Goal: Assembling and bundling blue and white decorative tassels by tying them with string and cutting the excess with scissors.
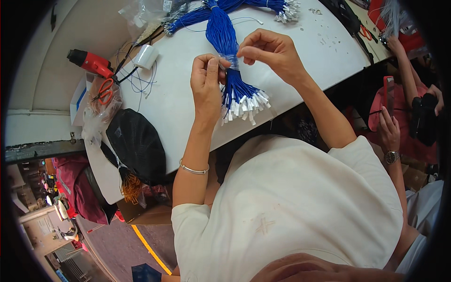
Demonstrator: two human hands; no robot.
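A thick bundle of blue wires with white connectors at its near end lies on the white table. A clear band of plastic wrap goes around the bundle above the connectors. My left hand is closed at the band's left side, thumb and fingertips pinching its edge. My right hand is just right of the band, with fingers curled and thumb against the forefinger. Whatever is in that pinch is too small to make out.
More blue wire bundles lie at the table's far side. To the left are a white roll, a red heat gun, orange-handled scissors and a black mesh cap. At right, another person's hand holds a red phone.
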